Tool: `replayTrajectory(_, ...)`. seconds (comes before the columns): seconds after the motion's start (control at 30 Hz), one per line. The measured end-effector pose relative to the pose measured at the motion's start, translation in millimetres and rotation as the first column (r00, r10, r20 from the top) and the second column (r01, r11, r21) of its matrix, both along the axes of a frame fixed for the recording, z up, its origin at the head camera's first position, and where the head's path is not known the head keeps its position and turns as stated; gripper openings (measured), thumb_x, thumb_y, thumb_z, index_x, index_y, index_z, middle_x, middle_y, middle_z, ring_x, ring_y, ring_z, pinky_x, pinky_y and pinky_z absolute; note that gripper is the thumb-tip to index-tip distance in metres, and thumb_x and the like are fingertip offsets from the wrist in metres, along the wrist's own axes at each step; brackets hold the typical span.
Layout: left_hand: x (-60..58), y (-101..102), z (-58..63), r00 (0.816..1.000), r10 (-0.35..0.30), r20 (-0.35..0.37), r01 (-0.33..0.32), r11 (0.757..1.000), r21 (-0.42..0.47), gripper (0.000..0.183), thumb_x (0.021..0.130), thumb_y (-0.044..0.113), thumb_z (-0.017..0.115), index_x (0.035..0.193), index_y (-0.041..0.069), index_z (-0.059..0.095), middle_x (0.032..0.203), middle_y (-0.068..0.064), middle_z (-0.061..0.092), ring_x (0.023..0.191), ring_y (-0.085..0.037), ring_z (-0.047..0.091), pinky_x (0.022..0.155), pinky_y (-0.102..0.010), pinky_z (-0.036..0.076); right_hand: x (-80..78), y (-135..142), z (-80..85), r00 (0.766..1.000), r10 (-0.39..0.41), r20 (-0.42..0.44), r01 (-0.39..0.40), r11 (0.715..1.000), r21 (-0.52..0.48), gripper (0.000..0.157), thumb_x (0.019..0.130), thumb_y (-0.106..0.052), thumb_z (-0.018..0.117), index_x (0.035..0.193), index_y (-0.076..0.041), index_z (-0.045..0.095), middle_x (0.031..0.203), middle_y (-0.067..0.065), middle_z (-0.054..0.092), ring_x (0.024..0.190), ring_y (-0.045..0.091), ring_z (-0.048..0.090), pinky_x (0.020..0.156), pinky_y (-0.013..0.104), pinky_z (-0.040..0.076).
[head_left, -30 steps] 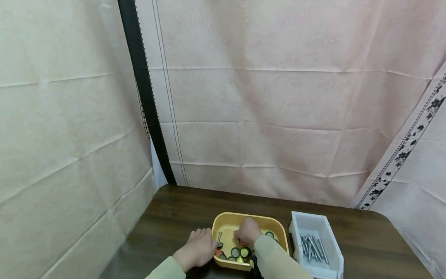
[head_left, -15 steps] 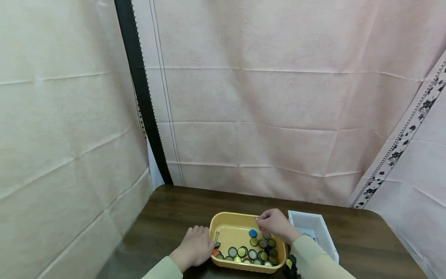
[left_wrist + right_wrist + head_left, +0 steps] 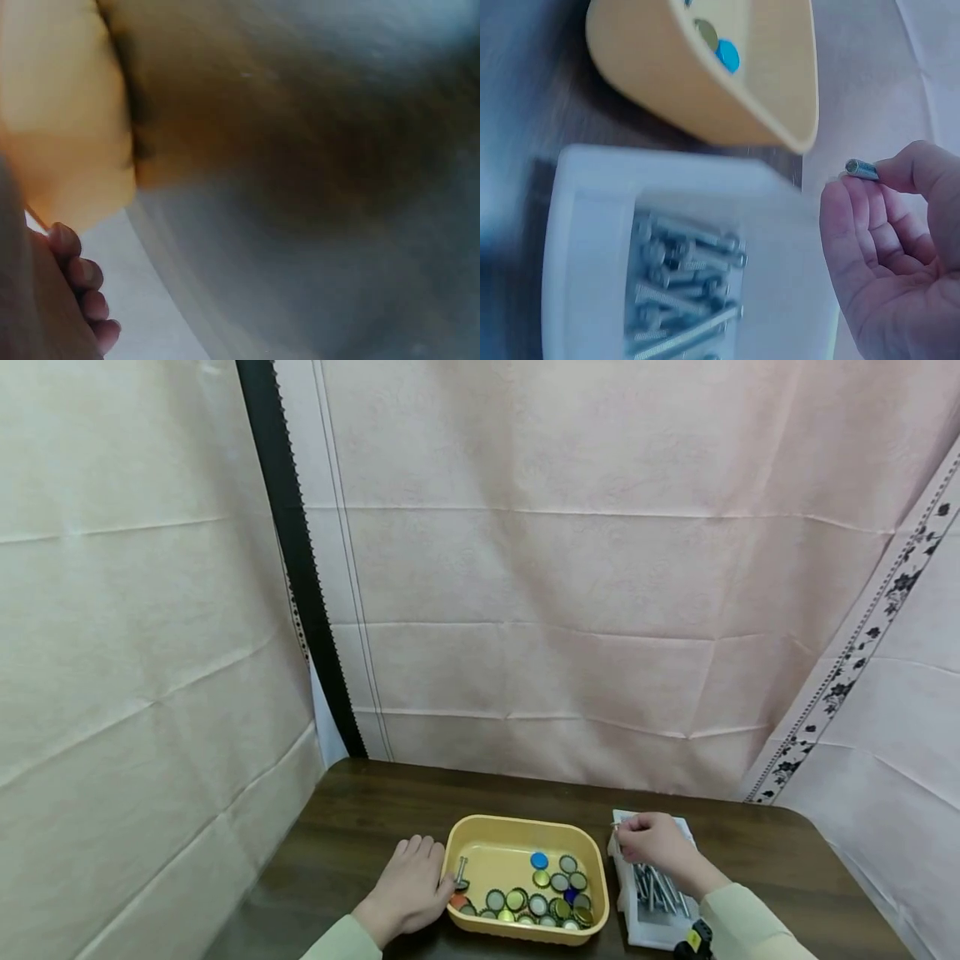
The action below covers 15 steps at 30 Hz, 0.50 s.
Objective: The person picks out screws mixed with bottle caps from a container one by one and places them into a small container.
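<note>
My left hand [image 3: 408, 885] holds the left rim of a yellow plastic tray [image 3: 517, 821], its thumb at the rim and the other fingers outside. In the left wrist view, fingertips [image 3: 86, 274] show below the tray's blurred outer wall [image 3: 67, 150]. Bottle caps [image 3: 516, 899] in several colours lie in the tray, mostly towards the near right. One bolt [image 3: 461, 870] leans by its left wall. Over a white bin [image 3: 633, 910], my right hand [image 3: 656, 842] pinches a small bolt [image 3: 862, 169] between thumb and fingers; its threaded end sticks out. Several bolts [image 3: 679, 285] lie inside the bin.
The bin stands just right of the tray on a dark wooden table [image 3: 375, 806]. Pale cloth [image 3: 525, 610] hangs behind and at both sides. A black band with a yellow patch [image 3: 693, 939] sits at my right wrist.
My right hand has lifted out of the yellow tray and moved right, over the white bin, with a bolt between its fingers. My left hand stays at the tray's rim.
</note>
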<state>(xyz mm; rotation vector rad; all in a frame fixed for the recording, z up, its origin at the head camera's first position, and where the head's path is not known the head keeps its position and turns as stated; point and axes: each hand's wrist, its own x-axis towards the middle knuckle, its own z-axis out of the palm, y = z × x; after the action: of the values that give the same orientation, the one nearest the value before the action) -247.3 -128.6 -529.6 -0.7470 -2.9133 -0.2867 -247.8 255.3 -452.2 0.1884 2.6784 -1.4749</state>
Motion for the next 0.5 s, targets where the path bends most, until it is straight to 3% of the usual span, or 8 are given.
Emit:
replayTrajectory(0.3, -4.3, 0, -0.6, 0.997, 0.013, 0.072, -0.012, 1.000, -0.007, 0.030, 0.093, 0.036, 0.046, 0.107, 0.009, 0.049, 0.092, -0.002, 0.040, 0.087, -0.022, 0.034, 0.082, -0.045, 0.030, 9.9, 29, 1.0, 0.995, -0.082, 0.058, 0.082, 0.997, 0.011, 0.020, 0.090, -0.011, 0.062, 0.096, 0.008, 0.063, 0.085, 0.013, 0.064, 0.074, 0.022, 0.065, 0.071, 0.040, 0.055)
replayTrajectory(0.5, -4.6, 3, -2.1, 0.992, 0.030, 0.126, -0.029, 1.000, -0.009, 0.031, 0.091, 0.037, 0.047, 0.105, 0.009, 0.048, 0.090, -0.001, 0.039, 0.086, -0.022, 0.034, 0.082, -0.045, 0.030, 13.0, 37, -8.7, 0.990, -0.107, 0.090, 0.105, 0.994, 0.030, 0.014, 0.088, -0.008, 0.061, 0.090, 0.006, 0.064, 0.078, 0.010, 0.062, 0.070, 0.020, 0.060, 0.069, 0.039, 0.054)
